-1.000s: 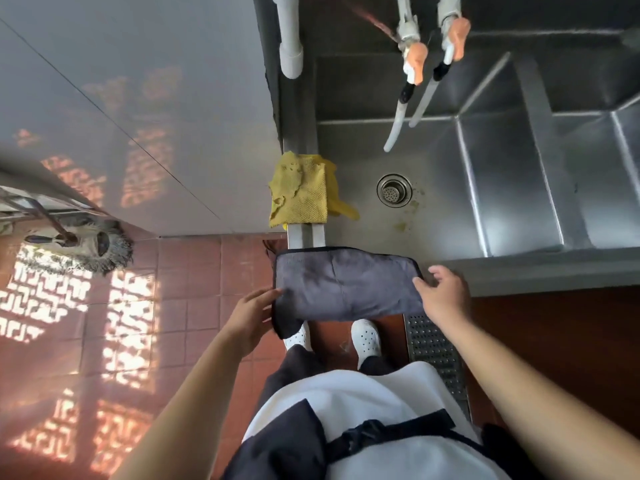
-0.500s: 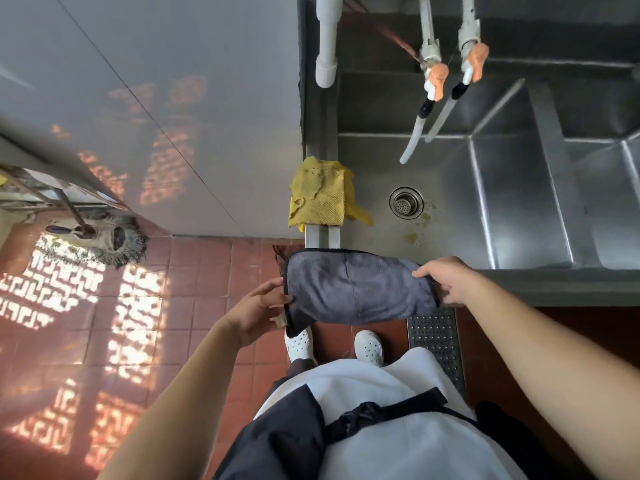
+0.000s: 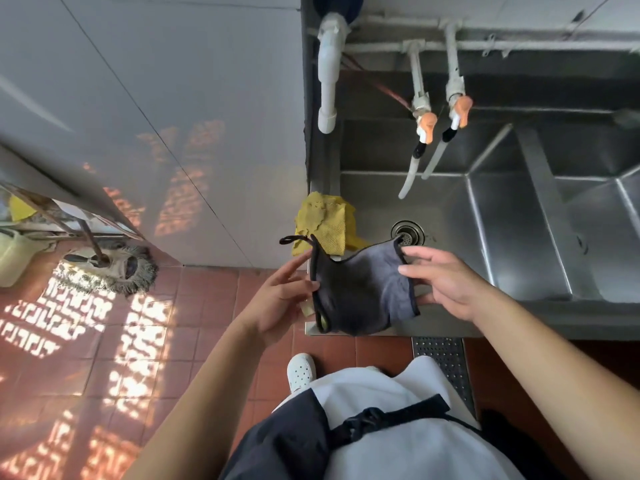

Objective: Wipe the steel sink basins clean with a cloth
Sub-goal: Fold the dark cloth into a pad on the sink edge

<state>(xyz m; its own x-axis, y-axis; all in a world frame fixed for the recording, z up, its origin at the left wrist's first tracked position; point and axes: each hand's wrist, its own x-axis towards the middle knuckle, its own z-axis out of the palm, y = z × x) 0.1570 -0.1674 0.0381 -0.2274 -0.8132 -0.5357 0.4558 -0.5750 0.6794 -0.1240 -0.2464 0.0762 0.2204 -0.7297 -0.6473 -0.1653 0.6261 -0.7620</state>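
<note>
Dark grey black-edged microfibre cloth [image 3: 360, 289] stretched between hands at 6 o'clock of left steel sink basin [image 3: 450, 216], above front rim; left hand [image 3: 277, 299] and right hand [image 3: 446, 282] pinch opposite edges, other fingers spread, likely folding it into wiping pad; yellow mesh rag [image 3: 322, 223] draped on rim at 9 o'clock, spare

A working kitchen's wash-up corner — deep steel sink basins [image 3: 519, 237] side by side, bare white pipes [image 3: 327, 74] and two orange-handled taps [image 3: 427, 124] fixed on the wall behind. Red floor tiles [image 3: 207, 306], a metal floor drain grate [image 3: 446, 362], a string mop [image 3: 107, 268] by the wall — and the person wears an apron [image 3: 398, 420] and white clogs [image 3: 301, 370].
</note>
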